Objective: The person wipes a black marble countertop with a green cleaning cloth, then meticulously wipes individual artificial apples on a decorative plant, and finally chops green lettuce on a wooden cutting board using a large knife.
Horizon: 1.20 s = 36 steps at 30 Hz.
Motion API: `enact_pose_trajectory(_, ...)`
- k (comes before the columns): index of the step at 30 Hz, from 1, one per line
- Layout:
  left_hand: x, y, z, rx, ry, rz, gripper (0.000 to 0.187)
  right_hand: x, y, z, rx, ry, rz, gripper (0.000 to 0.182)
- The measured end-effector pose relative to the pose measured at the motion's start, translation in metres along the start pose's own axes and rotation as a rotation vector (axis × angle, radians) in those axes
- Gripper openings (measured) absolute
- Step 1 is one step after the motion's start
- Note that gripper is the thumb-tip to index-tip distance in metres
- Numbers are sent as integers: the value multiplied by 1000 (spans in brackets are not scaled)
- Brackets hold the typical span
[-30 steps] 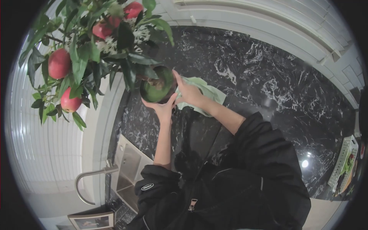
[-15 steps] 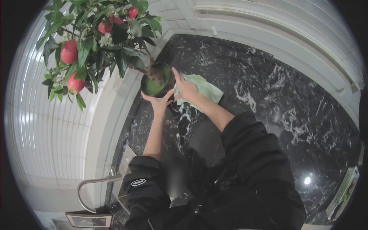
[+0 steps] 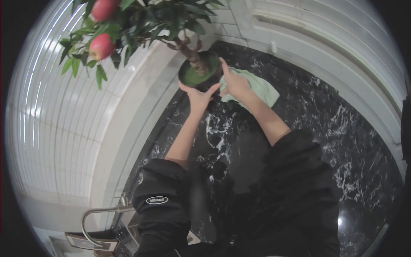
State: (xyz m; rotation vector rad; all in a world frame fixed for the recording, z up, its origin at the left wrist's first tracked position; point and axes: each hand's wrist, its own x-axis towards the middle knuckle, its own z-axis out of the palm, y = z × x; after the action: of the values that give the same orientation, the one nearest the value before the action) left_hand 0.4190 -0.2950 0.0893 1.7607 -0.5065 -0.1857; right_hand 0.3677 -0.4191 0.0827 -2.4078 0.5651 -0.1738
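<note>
A round dark pot (image 3: 186, 76) with a green surface holds a small tree (image 3: 171, 21) with a twisted trunk, green leaves and red fruit. My left hand (image 3: 198, 97) grips the near side of the pot, its thumb and fingers spread along the wall. On the pot's right side, my right hand (image 3: 235, 85) holds the wall with its fingers partly hidden. A pale green cloth (image 3: 263, 91) lies on the counter under and beside my right hand.
The black marbled counter (image 3: 299, 103) meets a white sill and blinds (image 3: 55, 128) at left. A curved metal tap (image 3: 85, 222) and a framed picture (image 3: 92, 242) are at lower left. A white window frame runs along the upper right.
The view has shifted, so pot, hands and cloth appear farther right and slightly higher. Both hands keep hold of the pot. More of the treetop is out of frame.
</note>
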Motion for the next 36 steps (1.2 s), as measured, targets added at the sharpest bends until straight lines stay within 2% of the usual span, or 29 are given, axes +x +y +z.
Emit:
enact_pose_trajectory(2, 8, -1, 5, -2, 3, 39, 118, 4, -2, -11, -2, -65, 55, 109)
enact_pose_trajectory(6, 22, -20, 8, -30, 11, 111, 123, 7, 3, -11, -7, -65, 85, 109)
enact_pose_trajectory(9, 26, -37, 2, -20, -67, 111, 127, 2, 5, -11, -27, -81, 88, 105)
enact_pose_trajectory(11, 11, -47, 3, -90, -53, 175, 125, -5, 10, -14, -69, -20, 116, 83)
enact_pose_trajectory(12, -4, -40, 3, -113, -48, 202, 125, -12, 9, -18, -85, 6, 118, 78)
enact_pose_trajectory(14, -48, -9, 9, -133, -8, 79, 116, -33, 10, -33, 35, 52, 148, 59)
enact_pose_trajectory(15, -65, 5, 13, -150, -3, 53, 114, -51, 4, -49, 55, 73, 157, 56)
enact_pose_trajectory(17, -90, 28, 18, -116, -151, 103, 104, -98, -24, -96, 512, -152, 229, 80)
enact_pose_trajectory(18, -104, 48, 17, -121, -184, 127, 102, -114, -31, -105, 612, -199, 239, 86)
enact_pose_trajectory(20, -132, 102, 7, -201, -408, 30, 88, -122, -23, -96, 856, -166, 237, 62)
enact_pose_trajectory(24, -147, 117, -13, -223, -488, -76, 68, -173, -34, -119, 926, -114, 283, 46)
enact_pose_trajectory(27, -130, 89, -24, -57, -358, -114, 54, -205, -20, -115, 634, -21, 310, 67)
enact_pose_trajectory(30, -85, 31, -27, 66, -88, -161, 41, -234, -4, -110, 464, -97, 237, 69)
enact_pose_trajectory(33, -58, 21, -24, 214, 120, -89, 38, -261, 7, -101, 409, -112, 220, 62)
enact_pose_trajectory(36, -31, 25, -13, 395, 151, 3, 39, -277, 13, -99, 470, -138, 186, 41)
